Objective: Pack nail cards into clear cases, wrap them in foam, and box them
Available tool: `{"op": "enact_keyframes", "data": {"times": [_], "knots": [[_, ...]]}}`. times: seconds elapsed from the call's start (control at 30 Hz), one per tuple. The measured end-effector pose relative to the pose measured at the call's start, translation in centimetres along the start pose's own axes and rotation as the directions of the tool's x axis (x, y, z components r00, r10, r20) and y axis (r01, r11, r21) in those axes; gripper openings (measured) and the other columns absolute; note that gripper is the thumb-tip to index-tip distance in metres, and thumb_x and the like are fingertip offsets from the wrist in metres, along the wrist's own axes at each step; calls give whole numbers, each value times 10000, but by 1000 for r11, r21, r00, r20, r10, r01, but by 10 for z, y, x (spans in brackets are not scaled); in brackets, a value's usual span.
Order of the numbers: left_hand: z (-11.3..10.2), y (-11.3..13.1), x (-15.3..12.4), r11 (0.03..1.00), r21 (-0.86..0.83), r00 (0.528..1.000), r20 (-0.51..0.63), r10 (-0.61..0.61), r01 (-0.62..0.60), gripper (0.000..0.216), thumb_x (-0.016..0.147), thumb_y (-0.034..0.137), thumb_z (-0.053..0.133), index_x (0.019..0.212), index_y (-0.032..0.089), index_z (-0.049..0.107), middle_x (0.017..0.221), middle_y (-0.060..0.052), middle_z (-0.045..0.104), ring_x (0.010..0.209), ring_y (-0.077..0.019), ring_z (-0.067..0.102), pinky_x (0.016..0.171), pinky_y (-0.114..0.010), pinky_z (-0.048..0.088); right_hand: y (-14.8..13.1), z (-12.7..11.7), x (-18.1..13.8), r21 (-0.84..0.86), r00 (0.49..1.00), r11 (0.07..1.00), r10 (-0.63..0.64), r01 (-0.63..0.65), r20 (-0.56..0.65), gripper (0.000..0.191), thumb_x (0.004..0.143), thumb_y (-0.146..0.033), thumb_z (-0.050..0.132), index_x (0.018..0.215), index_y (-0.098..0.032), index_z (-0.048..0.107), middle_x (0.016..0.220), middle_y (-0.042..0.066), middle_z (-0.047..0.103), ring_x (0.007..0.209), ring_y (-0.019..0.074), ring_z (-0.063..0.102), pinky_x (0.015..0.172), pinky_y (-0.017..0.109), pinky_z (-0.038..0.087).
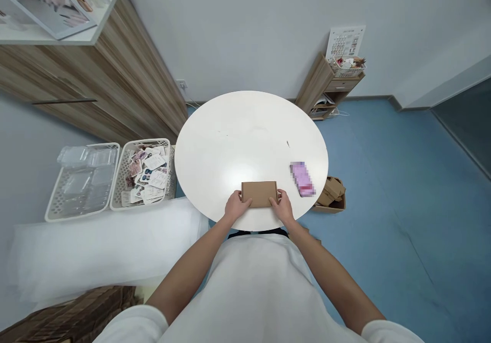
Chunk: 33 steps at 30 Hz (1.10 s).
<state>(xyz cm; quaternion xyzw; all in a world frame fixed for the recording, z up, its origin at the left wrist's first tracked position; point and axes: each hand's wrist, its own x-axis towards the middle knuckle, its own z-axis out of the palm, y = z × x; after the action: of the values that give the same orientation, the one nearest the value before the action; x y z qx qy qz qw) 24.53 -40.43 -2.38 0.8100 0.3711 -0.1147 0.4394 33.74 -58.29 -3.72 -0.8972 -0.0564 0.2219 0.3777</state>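
Note:
A small flat brown cardboard box (259,194), its lid closed, is at the near edge of the white oval table (230,128). My left hand (237,205) grips its left end, with the thumb on top and the fingers round the side. At the opposite end, my right hand (283,206) holds the box in the same way, thumb on the lid. Whether the box rests on the table or is slightly raised, I cannot tell. To the right of my right hand lies a pink and purple pixelated rectangle (303,179).
Left of the table stand a white basket of printed cards (167,193) and another with clear plastic trays (53,199). White sheeting (107,245) lies in front of them. An open carton of cardboard pieces (330,208) is on the floor at right. A wooden cabinet (126,77) stands back left.

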Motion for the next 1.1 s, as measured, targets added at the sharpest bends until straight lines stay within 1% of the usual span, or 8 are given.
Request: {"op": "enact_keyframes", "data": {"times": [0.1, 0.27, 0.4, 0.53, 0.67, 0.8, 0.93, 1.1], "knots": [[0, -4, 0, 995, -102, 1000, -17, 16, -18, 621, 698, 503, 544, 1184, 145, 399, 1158, -131, 501, 882, -187, 557, 735, -281, 413, 2, -5, -6, 57, 998, 997, 59, -58, -11, 586, 721, -451, 486, 1222, -166, 378, 1033, 76, 539, 766, 162, 529, 732, 297, 430], [-4, -11, 0, 968, -252, 1000, -6, -10, 9, 575, 769, 505, 450, 1201, 128, 418, 1227, -154, 448, 896, -174, 552, 789, -288, 412, 0, -23, -7, 145, 996, 985, 86, -90, 33, 529, 765, -441, 436, 1220, -173, 417, 1072, 78, 552, 818, 162, 546, 773, 303, 432], [-7, -13, 2, 945, -325, 998, 67, -5, 27, 512, 798, 472, 425, 1200, 155, 436, 1182, -127, 505, 955, -185, 544, 784, -286, 418, -5, -29, 2, 171, 991, 983, 44, -65, 127, 414, 784, -332, 419, 1169, -199, 494, 1117, 69, 559, 860, 155, 560, 801, 310, 428], [-6, -11, 2, 940, -338, 991, 133, 8, 37, 488, 807, 457, 415, 1201, 171, 442, 1105, -102, 562, 919, -180, 563, 746, -276, 431, -7, -26, 8, 131, 981, 990, 18, -44, 194, 416, 756, -252, 423, 1162, -221, 507, 1090, 44, 570, 790, 131, 569, 785, 306, 435], [-2, -7, 0, 938, -344, 995, 103, -4, 39, 467, 816, 457, 383, 1181, 176, 465, 1099, -92, 572, 934, -186, 558, 744, -283, 435, -7, -26, 7, 142, 977, 989, -6, -24, 211, 463, 727, -217, 439, 1188, -238, 477, 1045, 33, 564, 750, 118, 555, 756, 296, 447], [3, 2, -6, 922, -382, 998, 36, -58, 67, 465, 818, 483, 363, 1163, 194, 477, 1122, -87, 561, 969, -190, 542, 767, -295, 437, -5, -34, 9, 237, 956, 971, -30, -42, 291, 482, 715, -206, 460, 1196, -240, 457, 1018, 33, 548, 733, 109, 546, 714, 273, 461], [10, 34, -19, 910, -414, 999, -48, -19, -3, 463, 827, 505, 339, 1163, 217, 474, 1171, -73, 523, 999, -185, 521, 793, -299, 441, 1, -62, 9, 322, 952, 947, -87, -12, 293, 525, 713, -235, 492, 1232, -246, 416, 1081, 49, 506, 772, 118, 532, 697, 276, 476], [39, 123, -34, 953, -257, 986, -91, 142, -161, 476, 833, 491, 348, 1246, 261, 409, 1221, -80, 437, 1027, -191, 487, 818, -318, 443, 28, -139, 5, 392, 990, 913, -139, 115, 32, 562, 735, -322, 519, 1275, -272, 371, 1078, 70, 449, 870, 153, 499, 708, 287, 498]]}}
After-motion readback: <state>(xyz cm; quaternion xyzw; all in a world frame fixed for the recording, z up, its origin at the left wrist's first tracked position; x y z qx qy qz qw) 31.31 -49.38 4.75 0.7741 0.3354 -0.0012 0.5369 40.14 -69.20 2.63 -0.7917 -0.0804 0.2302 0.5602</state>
